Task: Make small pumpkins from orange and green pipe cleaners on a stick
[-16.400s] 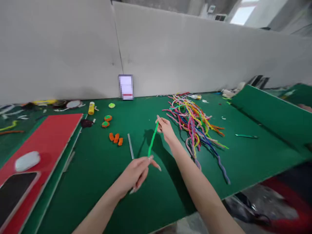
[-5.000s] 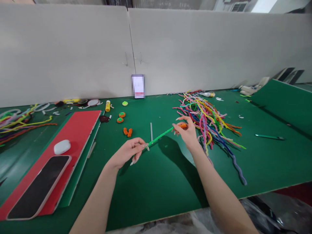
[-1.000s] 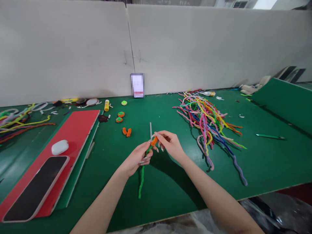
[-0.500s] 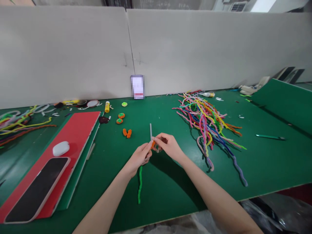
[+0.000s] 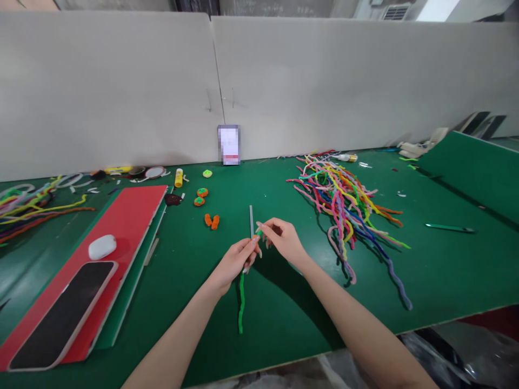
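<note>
In the squeezed fingers of the left hand [image 5: 237,259], a fuzzy orange roll [image 5: 255,236] is held, and in those of the right hand [image 5: 284,240], a long, fuzzy green stem [image 5: 242,305], above the flat green tabletop [image 5: 211,346].

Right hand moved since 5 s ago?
Yes. Against the grey stick, the right hand is now closer, having shifted left and toward the person, away from the strand pile.
</note>
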`<state>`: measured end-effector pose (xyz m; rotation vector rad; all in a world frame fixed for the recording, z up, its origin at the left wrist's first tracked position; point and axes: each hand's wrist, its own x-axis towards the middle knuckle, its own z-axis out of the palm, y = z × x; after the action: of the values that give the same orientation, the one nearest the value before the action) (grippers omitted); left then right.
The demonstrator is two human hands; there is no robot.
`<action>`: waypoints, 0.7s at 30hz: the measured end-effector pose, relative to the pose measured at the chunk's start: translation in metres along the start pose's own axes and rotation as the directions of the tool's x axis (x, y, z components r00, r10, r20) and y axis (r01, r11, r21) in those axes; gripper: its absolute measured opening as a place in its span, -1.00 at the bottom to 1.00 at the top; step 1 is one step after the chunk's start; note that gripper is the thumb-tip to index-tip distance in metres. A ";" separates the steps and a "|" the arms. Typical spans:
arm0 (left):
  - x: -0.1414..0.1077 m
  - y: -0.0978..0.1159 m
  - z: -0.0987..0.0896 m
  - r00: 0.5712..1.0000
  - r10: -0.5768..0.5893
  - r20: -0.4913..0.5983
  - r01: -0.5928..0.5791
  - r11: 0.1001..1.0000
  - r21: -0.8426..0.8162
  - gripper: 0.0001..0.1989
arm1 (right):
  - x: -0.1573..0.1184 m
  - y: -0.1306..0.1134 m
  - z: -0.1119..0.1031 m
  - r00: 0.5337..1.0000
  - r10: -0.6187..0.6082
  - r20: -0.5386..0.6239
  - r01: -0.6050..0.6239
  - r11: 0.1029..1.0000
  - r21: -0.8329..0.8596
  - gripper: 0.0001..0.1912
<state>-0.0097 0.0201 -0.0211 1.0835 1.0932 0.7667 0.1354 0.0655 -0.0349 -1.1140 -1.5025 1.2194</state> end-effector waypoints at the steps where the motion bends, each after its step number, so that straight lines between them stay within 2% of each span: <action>1: -0.001 0.001 0.000 1.000 -0.002 0.008 0.002 1.000 -0.005 -0.64 | 0.000 0.000 -0.001 1.000 -0.002 -0.013 0.002 1.000 0.006 -0.71; 7: -0.003 0.002 0.001 1.000 0.002 0.018 -0.001 1.000 -0.015 -0.64 | 0.002 -0.004 -0.007 0.992 -0.035 -0.119 0.036 0.999 0.005 -0.70; 15: -0.003 0.001 0.001 0.999 -0.003 0.039 0.005 0.999 -0.050 -0.64 | 0.004 -0.007 -0.011 0.982 -0.021 -0.188 0.028 0.999 0.036 -0.70; 19: -0.004 0.000 0.000 0.998 -0.012 0.067 0.021 0.991 -0.135 -0.66 | 0.006 -0.003 -0.008 0.987 0.032 -0.159 -0.017 0.995 0.100 -0.70; 21: -0.004 0.000 -0.001 0.997 -0.013 0.079 0.028 0.981 -0.193 -0.67 | 0.006 -0.003 -0.006 0.996 0.062 -0.067 -0.052 0.988 0.143 -0.65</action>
<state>-0.0116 0.0172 -0.0197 0.9273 0.9419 0.7912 0.1398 0.0724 -0.0308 -1.1006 -1.3181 1.2905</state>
